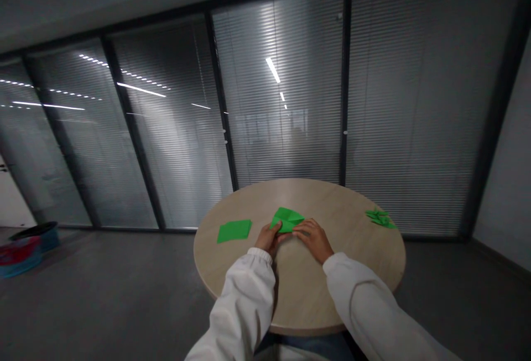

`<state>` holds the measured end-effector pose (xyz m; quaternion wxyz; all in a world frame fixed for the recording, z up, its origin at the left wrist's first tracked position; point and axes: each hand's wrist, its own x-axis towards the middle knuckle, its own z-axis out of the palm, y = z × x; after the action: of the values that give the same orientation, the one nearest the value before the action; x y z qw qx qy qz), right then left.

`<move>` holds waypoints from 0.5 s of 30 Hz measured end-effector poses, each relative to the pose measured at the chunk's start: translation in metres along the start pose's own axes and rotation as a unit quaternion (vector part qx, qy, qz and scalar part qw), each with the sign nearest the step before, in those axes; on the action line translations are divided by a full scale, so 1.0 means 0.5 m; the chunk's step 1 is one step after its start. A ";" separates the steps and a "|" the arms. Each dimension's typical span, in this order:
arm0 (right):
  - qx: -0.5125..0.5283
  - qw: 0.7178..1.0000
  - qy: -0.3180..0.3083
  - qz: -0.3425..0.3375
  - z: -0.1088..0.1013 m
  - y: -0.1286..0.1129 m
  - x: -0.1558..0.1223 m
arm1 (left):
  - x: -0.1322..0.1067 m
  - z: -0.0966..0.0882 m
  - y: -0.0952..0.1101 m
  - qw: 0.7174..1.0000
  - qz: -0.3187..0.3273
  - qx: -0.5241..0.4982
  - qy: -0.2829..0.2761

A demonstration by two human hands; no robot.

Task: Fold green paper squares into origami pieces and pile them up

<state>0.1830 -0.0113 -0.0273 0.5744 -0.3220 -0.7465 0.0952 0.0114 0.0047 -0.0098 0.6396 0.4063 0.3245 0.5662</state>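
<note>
A partly folded sheet of green paper (286, 216) is held between my two hands above the middle of the round table. My left hand (269, 238) grips its lower left side, with the thumb on top and the fingers beneath. At the lower right corner, my right hand (314, 236) pinches the paper with its fingers bent. Creases run across the sheet, and its upper part stands up in a flap. Left of my hands lies a flat green stack of paper (234, 231). Several folded green paper pieces (379, 218) sit in a heap near the right edge.
The round wooden table (298, 311) stands before a glass wall with blinds (282, 145). On the floor at far left are a red and blue tub (20, 259) and a dark-topped blue tub (50, 236). A white wall rises at right.
</note>
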 end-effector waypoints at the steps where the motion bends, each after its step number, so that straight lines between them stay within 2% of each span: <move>1: 0.003 1.000 0.009 0.010 0.001 0.003 0.001 | -0.001 0.001 0.001 1.000 -0.009 0.000 -0.009; 5: -0.002 0.997 0.046 0.067 0.004 0.025 0.002 | -0.007 0.006 0.001 0.999 -0.038 0.008 -0.033; 8: 0.012 0.986 0.095 0.134 0.008 0.045 0.000 | -0.013 0.009 0.001 0.997 -0.050 0.016 -0.053; 11: 0.096 0.970 0.081 0.210 0.012 0.052 -0.002 | -0.018 0.011 0.004 0.995 -0.055 0.027 -0.073; 15: 0.230 0.929 0.048 0.287 0.014 0.038 0.000 | -0.023 0.015 0.008 0.995 -0.050 0.033 -0.075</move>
<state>0.1838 0.0053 -0.0391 0.6162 -0.3854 -0.5514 0.4095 0.0144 -0.0079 -0.0035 0.6760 0.4519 0.3135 0.4905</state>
